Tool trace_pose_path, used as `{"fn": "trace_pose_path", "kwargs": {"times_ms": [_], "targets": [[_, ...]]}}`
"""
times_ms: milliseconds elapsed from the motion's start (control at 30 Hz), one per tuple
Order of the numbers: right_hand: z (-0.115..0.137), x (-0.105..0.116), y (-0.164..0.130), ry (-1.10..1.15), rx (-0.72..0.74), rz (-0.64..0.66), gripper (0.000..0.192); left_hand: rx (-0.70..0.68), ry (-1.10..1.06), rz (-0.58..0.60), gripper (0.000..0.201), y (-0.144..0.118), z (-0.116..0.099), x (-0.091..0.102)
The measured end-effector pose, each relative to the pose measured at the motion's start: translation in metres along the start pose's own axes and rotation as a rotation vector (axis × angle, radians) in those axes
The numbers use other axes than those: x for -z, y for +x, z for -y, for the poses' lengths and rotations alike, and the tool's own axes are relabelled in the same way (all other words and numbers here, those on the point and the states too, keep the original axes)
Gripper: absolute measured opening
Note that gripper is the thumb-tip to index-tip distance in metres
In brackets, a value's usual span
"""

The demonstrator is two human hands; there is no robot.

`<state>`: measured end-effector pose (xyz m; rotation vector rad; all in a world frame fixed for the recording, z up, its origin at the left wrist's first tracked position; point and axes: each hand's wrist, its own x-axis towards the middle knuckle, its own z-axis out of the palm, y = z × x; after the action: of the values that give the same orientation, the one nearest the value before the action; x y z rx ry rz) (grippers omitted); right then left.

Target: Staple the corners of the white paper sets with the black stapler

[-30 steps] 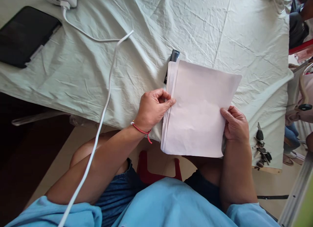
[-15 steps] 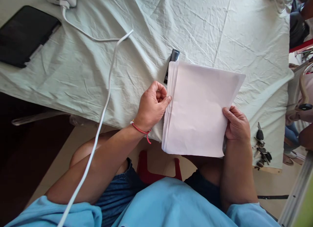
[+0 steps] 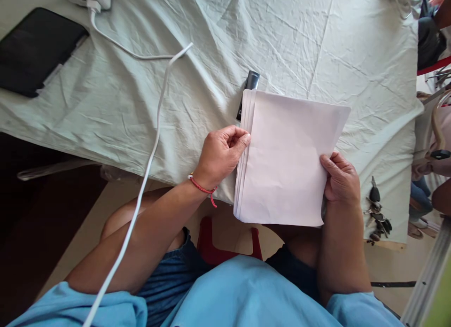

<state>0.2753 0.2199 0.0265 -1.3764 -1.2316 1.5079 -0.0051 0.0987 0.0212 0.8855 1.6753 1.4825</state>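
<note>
At centre, my right hand is pinching the sheets, likely light and floppy, safest by opposite edges. My left hand is touching them, grip unclear

smooth matt paper sheets, wrinkled cloth tablecloth

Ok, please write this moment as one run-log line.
left hand: thumb at left edges of stacked white rectangular paper sheets; right hand: holding their right side; surroundings: dark metal key bunch on wrinkled pale-green cloth
</note>
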Motion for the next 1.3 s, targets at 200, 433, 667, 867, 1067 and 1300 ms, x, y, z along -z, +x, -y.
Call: {"fn": "trace_pose_path", "kwargs": {"times_ms": [200,433,667,867,1067,1300], "targets": [[-0.0001,-0.0013,0.0007,0.016,-0.003,-0.011,0.032,0.030,0.061,0.006,0.010,0.0002,-0.0001,0.0012],[-0.0003,-0.0010,0.0007,0.017,-0.009,-0.009,0.031,0.036,0.065,0.002,0.007,0.0005,-0.0013,-0.0001],[-0.0012,0.0005,0.0015,0.007,-0.003,-0.012,0.032,0.033,0.039,-0.002,0.004,-0.0006,-0.0028,-0.0012],[-0.0015,0.0004,0.0017,-0.013,-0.007,-0.016,0.033,0.047,0.026,0.006,0.007,-0.0007,-0.0054,-0.0013],[0.0000,-0.0009,0.0016,0.006,-0.018,-0.029,0.032,0.115,-0.006,-0.055,0.029,-0.0002,-0.0051,-0.0023],[0.0004,-0.0019,0.0020,0.025,-0.024,-0.047,0.035,0.110,0.034,0.048,0.025,0.0011,0.0010,-0.0003]]}}
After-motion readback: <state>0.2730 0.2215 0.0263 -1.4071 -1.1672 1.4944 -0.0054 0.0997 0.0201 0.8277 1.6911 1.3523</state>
